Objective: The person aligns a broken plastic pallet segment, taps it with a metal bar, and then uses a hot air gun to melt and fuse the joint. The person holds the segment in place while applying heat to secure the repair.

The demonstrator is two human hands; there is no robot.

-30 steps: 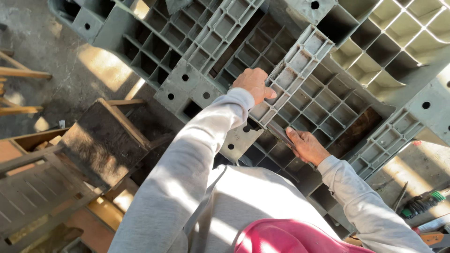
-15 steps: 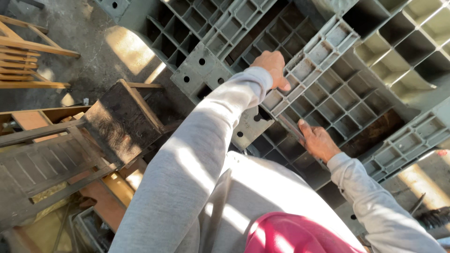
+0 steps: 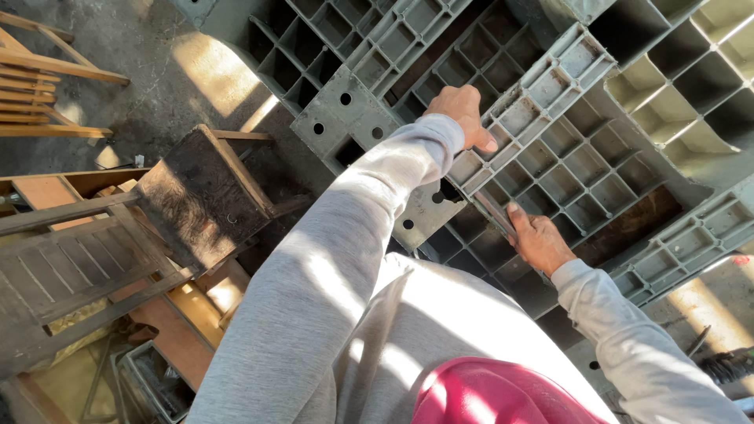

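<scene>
A grey plastic pallet [image 3: 565, 157] with a grid of open cells stands before me. My left hand [image 3: 463, 114], in a grey sleeve, is closed over one of its ribbed bars [image 3: 542, 86]. Lower down, my right hand [image 3: 538, 239] presses against the pallet's edge and is closed on a thin, flat, dark tool [image 3: 491, 210] that points up along the bar toward my left hand. What kind of tool it is I cannot tell.
More grey and beige grid pallets [image 3: 691, 71] overlap at the top and right. A dark wooden box [image 3: 204, 196] and wooden slatted crates [image 3: 63, 267] fill the left, and wooden slats [image 3: 47, 78] lie on the concrete floor [image 3: 157, 55]. A pink garment [image 3: 503, 396] shows at the bottom.
The view has swung, so the pallets sit further right and the wooden crates show more. Both hands keep their places on the pallet; the right one has edged slightly up along the bar.
</scene>
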